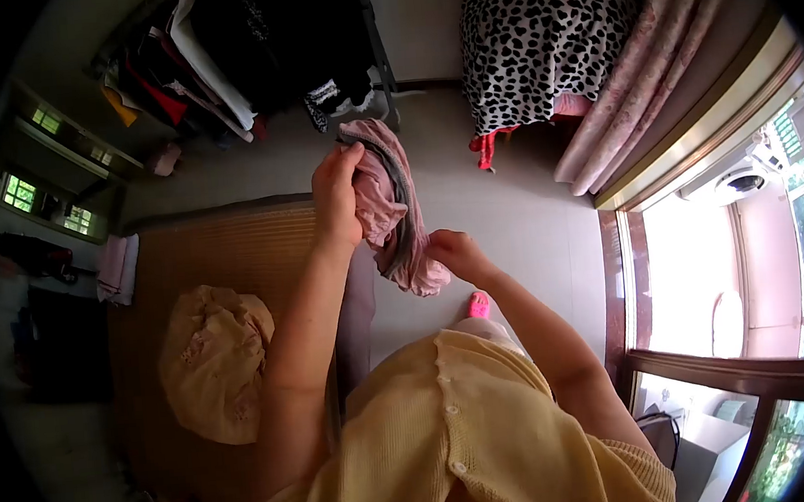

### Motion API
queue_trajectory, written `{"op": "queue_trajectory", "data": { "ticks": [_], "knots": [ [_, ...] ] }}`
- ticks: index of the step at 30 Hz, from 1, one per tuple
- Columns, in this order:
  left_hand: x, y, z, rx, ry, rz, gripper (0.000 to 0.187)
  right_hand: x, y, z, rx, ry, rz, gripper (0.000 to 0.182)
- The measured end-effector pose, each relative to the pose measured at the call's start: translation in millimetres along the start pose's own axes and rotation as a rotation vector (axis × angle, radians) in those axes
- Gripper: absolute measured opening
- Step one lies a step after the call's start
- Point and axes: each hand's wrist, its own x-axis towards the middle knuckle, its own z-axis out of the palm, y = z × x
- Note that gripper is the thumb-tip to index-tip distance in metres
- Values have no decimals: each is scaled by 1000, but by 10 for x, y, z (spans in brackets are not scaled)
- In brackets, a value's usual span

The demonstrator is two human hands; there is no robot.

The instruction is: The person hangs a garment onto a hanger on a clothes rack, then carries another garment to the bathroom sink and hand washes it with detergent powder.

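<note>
A bunched pink cloth with a grey band (383,191) is held up in front of me, above the floor. Its upper left side is in the grip of my left hand (334,195), thumb lying over the folds. Lower down on the right, my right hand (459,256) pinches the edge of the same cloth, fingers closed. The grey band runs lengthwise between pink folds, and the lower end hangs in a crumpled bunch.
To the left is a bed with a brown mat (259,239), a crumpled yellowish cloth (217,360) on it. Clothes hang on a rack (377,55) ahead. A spotted cover (536,37) and pink curtain (643,72) stand ahead right, beside a glazed doorway (621,328).
</note>
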Motion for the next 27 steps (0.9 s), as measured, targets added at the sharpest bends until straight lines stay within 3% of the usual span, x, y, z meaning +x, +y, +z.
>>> {"op": "queue_trajectory", "data": {
  "ticks": [5, 8, 10, 12, 15, 16, 17, 19, 21, 27],
  "knots": [
    [647, 188, 103, 51, 177, 91, 13, 704, -34, -967, 521, 15, -187, 23],
    [913, 225, -134, 37, 227, 155, 13, 892, -517, -1451, 778, -1, -161, 25],
    [965, 360, -66, 14, 288, 220, 16, 916, -984, -1597, 863, 7, -265, 26],
    [1075, 503, -56, -18, 334, 286, 19, 958, -1314, -1841, 199, 13, -537, 35],
    [1189, 833, -35, -72, 221, 464, 55, 917, -2066, -1866, -682, -48, -782, 59],
    [1227, 991, -26, -25, 83, 534, 62, 1006, -2124, -1992, -859, -149, -814, 63],
    [1263, 1146, -7, 20, -59, 606, 69, 1062, -2275, -2092, -579, -185, -842, 54],
    [1414, 1266, 12, 65, -57, 769, 71, 1206, -2582, -2243, -84, -295, -913, 40],
    [1692, 1367, -57, 56, -78, 867, 66, 1472, -2955, -2173, 136, -448, -998, 30],
    [2400, 1681, -427, 32, -67, 1000, 54, 2410, -3924, -1986, 226, -745, -1124, 11]
  ]
}}
